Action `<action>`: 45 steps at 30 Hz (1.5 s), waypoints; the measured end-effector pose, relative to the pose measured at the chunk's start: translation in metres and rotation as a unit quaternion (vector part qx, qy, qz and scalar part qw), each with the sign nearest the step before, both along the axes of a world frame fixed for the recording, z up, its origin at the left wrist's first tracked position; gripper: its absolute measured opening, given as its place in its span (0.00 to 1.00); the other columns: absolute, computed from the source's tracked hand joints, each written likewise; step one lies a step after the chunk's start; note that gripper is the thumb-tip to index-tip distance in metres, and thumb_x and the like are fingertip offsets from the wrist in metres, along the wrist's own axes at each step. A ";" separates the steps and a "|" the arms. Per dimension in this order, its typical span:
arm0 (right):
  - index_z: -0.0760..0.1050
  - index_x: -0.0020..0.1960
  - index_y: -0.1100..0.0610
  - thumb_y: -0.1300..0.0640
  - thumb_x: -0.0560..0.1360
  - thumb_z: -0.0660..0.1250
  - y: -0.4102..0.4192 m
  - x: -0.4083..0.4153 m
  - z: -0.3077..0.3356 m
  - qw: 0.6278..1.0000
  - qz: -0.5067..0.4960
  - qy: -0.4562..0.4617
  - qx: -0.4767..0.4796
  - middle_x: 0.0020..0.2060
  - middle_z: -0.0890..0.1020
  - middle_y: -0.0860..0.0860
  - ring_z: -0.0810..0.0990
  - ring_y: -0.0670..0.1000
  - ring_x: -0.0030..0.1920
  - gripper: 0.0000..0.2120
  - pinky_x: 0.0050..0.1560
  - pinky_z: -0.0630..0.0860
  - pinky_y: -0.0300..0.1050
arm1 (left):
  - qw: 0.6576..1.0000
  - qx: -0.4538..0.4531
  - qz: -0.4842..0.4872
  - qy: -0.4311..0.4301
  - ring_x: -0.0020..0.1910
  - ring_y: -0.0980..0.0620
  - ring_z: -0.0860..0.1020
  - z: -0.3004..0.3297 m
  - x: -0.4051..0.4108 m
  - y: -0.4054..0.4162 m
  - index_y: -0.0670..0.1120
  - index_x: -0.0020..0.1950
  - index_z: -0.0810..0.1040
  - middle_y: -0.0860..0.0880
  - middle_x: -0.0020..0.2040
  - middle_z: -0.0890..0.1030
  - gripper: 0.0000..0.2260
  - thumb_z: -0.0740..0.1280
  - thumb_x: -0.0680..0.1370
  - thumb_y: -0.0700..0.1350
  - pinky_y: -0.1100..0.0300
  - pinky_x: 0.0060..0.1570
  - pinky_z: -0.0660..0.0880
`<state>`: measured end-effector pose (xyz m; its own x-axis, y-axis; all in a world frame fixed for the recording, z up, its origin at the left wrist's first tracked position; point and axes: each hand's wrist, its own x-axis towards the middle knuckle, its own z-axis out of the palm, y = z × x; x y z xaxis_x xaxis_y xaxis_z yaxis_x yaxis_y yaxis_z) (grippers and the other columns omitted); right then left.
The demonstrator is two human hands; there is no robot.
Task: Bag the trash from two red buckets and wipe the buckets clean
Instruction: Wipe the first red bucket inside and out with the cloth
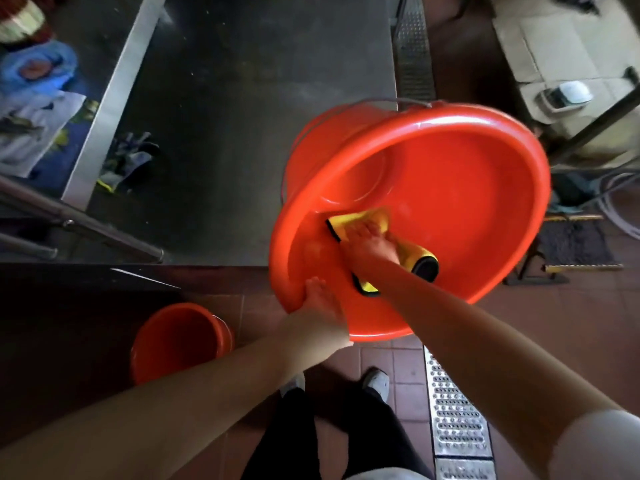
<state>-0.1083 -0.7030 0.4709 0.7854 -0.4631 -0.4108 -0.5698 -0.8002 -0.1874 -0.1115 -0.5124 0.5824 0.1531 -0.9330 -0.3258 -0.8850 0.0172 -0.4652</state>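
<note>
The left hand [320, 301] grips the near rim of the tilted red bucket [467, 188], whose far side rests at the edge of the steel table [242, 98]. Inside, the right hand [369, 242] presses a yellow cloth [349, 221] flat-fingered against the lower wall. A good wipe likely means firm, overlapping strokes while the rim grip keeps it from rolling. The second red bucket [180, 337] stands on the floor, left. A glove [130, 161] lies on the table beyond.

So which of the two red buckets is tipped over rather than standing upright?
The big bucket on the steel table, tilted toward the person; the smaller bucket stands upright on the floor.
</note>
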 end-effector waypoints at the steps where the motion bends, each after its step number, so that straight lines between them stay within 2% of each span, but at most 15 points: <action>1: 0.62 0.77 0.50 0.46 0.84 0.52 0.005 -0.011 0.006 1.000 0.002 -0.007 0.007 0.76 0.65 0.49 0.56 0.54 0.78 0.23 0.70 0.61 0.62 | 1.000 0.007 -0.010 -0.007 0.41 0.36 0.83 0.002 0.002 0.002 0.38 0.44 0.86 0.35 0.42 0.84 0.16 0.67 0.68 0.48 0.45 0.41 0.81; 3: 0.61 0.78 0.48 0.44 0.84 0.51 0.018 -0.038 0.019 1.000 0.008 -0.014 0.004 0.76 0.64 0.48 0.56 0.53 0.78 0.24 0.70 0.61 0.60 | 1.000 0.022 -0.016 -0.006 0.41 0.35 0.83 0.006 0.004 0.006 0.37 0.45 0.85 0.35 0.42 0.84 0.16 0.64 0.69 0.47 0.43 0.42 0.81; 5: 0.61 0.78 0.47 0.43 0.83 0.51 0.034 -0.069 0.034 1.000 0.008 -0.022 -0.006 0.77 0.64 0.47 0.56 0.53 0.78 0.24 0.70 0.60 0.58 | 0.999 0.038 -0.019 -0.025 0.48 0.32 0.82 0.006 0.005 0.006 0.35 0.54 0.82 0.32 0.50 0.82 0.25 0.60 0.77 0.55 0.40 0.49 0.79; 6: 0.62 0.78 0.47 0.42 0.83 0.51 0.042 -0.084 0.041 1.000 0.009 -0.023 -0.012 0.77 0.64 0.47 0.57 0.53 0.78 0.25 0.70 0.60 0.58 | 0.999 0.043 -0.023 -0.018 0.54 0.28 0.79 0.001 0.003 0.006 0.31 0.60 0.77 0.28 0.55 0.79 0.30 0.56 0.79 0.58 0.36 0.54 0.76; 8: 0.64 0.77 0.48 0.42 0.83 0.53 0.059 -0.115 0.055 0.998 0.021 -0.033 -0.041 0.77 0.66 0.48 0.59 0.54 0.78 0.25 0.69 0.63 0.58 | 0.999 0.022 -0.005 0.037 0.60 0.21 0.71 -0.012 0.001 0.012 0.23 0.66 0.64 0.21 0.62 0.69 0.30 0.52 0.83 0.51 0.31 0.61 0.68; 13: 0.60 0.79 0.47 0.42 0.83 0.51 0.079 -0.146 0.067 0.998 0.023 -0.023 -0.049 0.79 0.61 0.46 0.55 0.52 0.80 0.26 0.72 0.61 0.57 | 0.998 0.020 0.005 0.064 0.60 0.18 0.67 -0.023 0.002 0.013 0.20 0.67 0.58 0.17 0.62 0.63 0.31 0.49 0.85 0.51 0.27 0.61 0.64; 17: 0.59 0.79 0.46 0.42 0.83 0.49 0.073 -0.126 0.059 0.999 -0.001 -0.016 -0.034 0.79 0.60 0.46 0.55 0.51 0.80 0.25 0.73 0.58 0.57 | 0.999 0.024 -0.003 0.046 0.58 0.22 0.73 -0.023 -0.001 0.015 0.23 0.66 0.66 0.21 0.60 0.70 0.28 0.53 0.84 0.51 0.31 0.59 0.70; 21: 0.58 0.80 0.46 0.42 0.84 0.48 0.054 -0.088 0.044 0.999 -0.012 -0.008 -0.031 0.78 0.62 0.47 0.57 0.52 0.78 0.25 0.73 0.58 0.58 | 0.998 0.035 0.027 0.037 0.47 0.33 0.83 -0.016 -0.001 0.014 0.38 0.51 0.85 0.34 0.48 0.83 0.34 0.67 0.69 0.69 0.42 0.49 0.80; 26: 0.61 0.78 0.46 0.43 0.84 0.50 0.020 -0.028 0.008 0.999 -0.034 -0.013 -0.012 0.77 0.64 0.47 0.58 0.52 0.78 0.24 0.72 0.58 0.58 | 0.993 -0.005 0.054 0.109 0.42 0.33 0.83 -0.032 -0.001 0.006 0.35 0.43 0.85 0.33 0.42 0.83 0.29 0.82 0.55 0.56 0.43 0.42 0.81; 29: 0.64 0.76 0.48 0.44 0.83 0.52 0.003 0.002 -0.009 0.999 -0.045 -0.024 -0.009 0.76 0.66 0.47 0.58 0.51 0.78 0.23 0.71 0.57 0.59 | 0.993 0.003 0.054 0.103 0.44 0.32 0.83 -0.041 -0.004 0.009 0.35 0.47 0.85 0.32 0.45 0.83 0.32 0.78 0.60 0.63 0.43 0.43 0.80; 33: 0.66 0.74 0.49 0.46 0.83 0.53 -0.008 0.024 -0.019 0.999 -0.039 -0.024 -0.018 0.75 0.67 0.48 0.58 0.52 0.77 0.22 0.71 0.57 0.60 | 0.998 -0.018 0.046 0.047 0.44 0.34 0.83 -0.034 -0.004 0.006 0.34 0.50 0.84 0.33 0.47 0.83 0.31 0.74 0.66 0.62 0.44 0.43 0.81; 37: 0.62 0.78 0.48 0.46 0.81 0.56 -0.005 0.013 -0.006 1.000 -0.022 0.000 0.002 0.77 0.63 0.47 0.55 0.51 0.78 0.25 0.72 0.57 0.61 | 1.000 -0.002 0.017 0.005 0.43 0.34 0.83 -0.018 -0.003 0.002 0.36 0.48 0.85 0.34 0.45 0.84 0.29 0.71 0.69 0.63 0.45 0.42 0.81; 41: 0.61 0.78 0.48 0.45 0.81 0.57 0.021 -0.028 0.024 1.000 -0.007 -0.004 0.006 0.76 0.63 0.48 0.56 0.52 0.77 0.26 0.70 0.59 0.59 | 1.000 -0.004 -0.021 -0.002 0.39 0.36 0.83 0.001 0.004 0.003 0.38 0.40 0.86 0.35 0.39 0.84 0.14 0.63 0.70 0.45 0.45 0.39 0.81; 43: 0.60 0.78 0.47 0.43 0.80 0.56 0.037 -0.058 0.036 1.000 0.010 -0.010 0.009 0.77 0.63 0.48 0.57 0.52 0.78 0.27 0.70 0.60 0.58 | 0.998 0.044 -0.021 -0.032 0.43 0.35 0.83 0.007 0.008 0.004 0.38 0.45 0.86 0.34 0.43 0.84 0.17 0.64 0.70 0.49 0.43 0.43 0.81; 45: 0.58 0.79 0.47 0.38 0.80 0.52 0.048 -0.087 0.046 0.999 0.046 -0.022 -0.007 0.78 0.61 0.48 0.56 0.53 0.79 0.30 0.71 0.61 0.57 | 0.994 0.079 -0.060 -0.050 0.53 0.28 0.79 0.006 0.009 0.003 0.31 0.58 0.79 0.26 0.54 0.78 0.25 0.61 0.77 0.52 0.34 0.54 0.75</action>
<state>-0.1956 -0.6548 0.5165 0.8417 -0.3937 -0.3694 -0.4855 -0.8513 -0.1988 -0.1026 -0.5097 0.5884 0.0820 -0.8850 -0.4583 -0.8218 0.2001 -0.5335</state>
